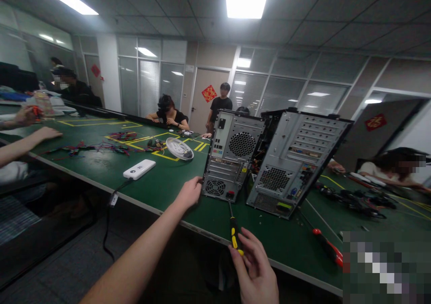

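Observation:
Two open desktop computer cases stand on the green table (161, 191), their rear panels toward me. My left hand (190, 192) grips the bottom left corner of the nearer case (232, 156). My right hand (254, 268) is closed round the yellow-and-black handle of a screwdriver (234, 230), whose shaft runs up to the lower rear edge of that case, by a red part. The second case (296, 160) leans just to the right.
A red-handled screwdriver (325, 245) lies on the table at right. A white power bank (139, 169) with a cable, a round white fan (179, 148) and coloured wires (97, 147) lie at left. Other people sit around the table; one stands at the back.

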Demonstrator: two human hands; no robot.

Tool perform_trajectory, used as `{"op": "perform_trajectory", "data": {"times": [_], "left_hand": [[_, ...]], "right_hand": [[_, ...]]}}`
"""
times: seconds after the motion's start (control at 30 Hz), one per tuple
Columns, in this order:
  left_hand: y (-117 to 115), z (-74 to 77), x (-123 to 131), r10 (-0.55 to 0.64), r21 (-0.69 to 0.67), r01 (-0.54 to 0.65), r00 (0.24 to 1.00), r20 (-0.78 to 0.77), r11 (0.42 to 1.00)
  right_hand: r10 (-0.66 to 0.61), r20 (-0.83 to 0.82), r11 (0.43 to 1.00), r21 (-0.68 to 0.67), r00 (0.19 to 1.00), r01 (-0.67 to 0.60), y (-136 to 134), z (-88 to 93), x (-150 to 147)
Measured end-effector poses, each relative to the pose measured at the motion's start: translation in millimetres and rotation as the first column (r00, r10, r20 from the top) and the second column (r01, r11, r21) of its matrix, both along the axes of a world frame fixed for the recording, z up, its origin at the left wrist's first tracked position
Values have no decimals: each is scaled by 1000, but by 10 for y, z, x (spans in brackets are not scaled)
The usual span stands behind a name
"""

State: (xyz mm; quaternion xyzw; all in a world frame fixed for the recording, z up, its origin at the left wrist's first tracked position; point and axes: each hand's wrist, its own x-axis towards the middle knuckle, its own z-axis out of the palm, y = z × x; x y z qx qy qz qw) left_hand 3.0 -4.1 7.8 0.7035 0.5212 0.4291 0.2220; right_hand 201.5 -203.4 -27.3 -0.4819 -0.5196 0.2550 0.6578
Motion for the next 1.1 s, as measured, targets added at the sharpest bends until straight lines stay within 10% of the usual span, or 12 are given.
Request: {"op": "perform_trajectory", "data": {"times": [0.13,0.4,0.7,1.1], "left_hand": [[-4,3,1,3,-9,-3,1000,-4,1000],[-5,-4,-8,3,21,-2,1000,-13,1000],[0,-1,-10,12,0,-12,1000,-27,1000],[27,-29,-13,-3,11,3,1000,-17,1000]], "right_hand": [[-42,148,999,-3,988,42,5,9,39],[73,-145,997,-22,987,-77,20,-14,-24],[-8,171,1000,-18,985,11,-26,24,39],[85,-126,995,-40,988,-91,-34,43,-31]]}}
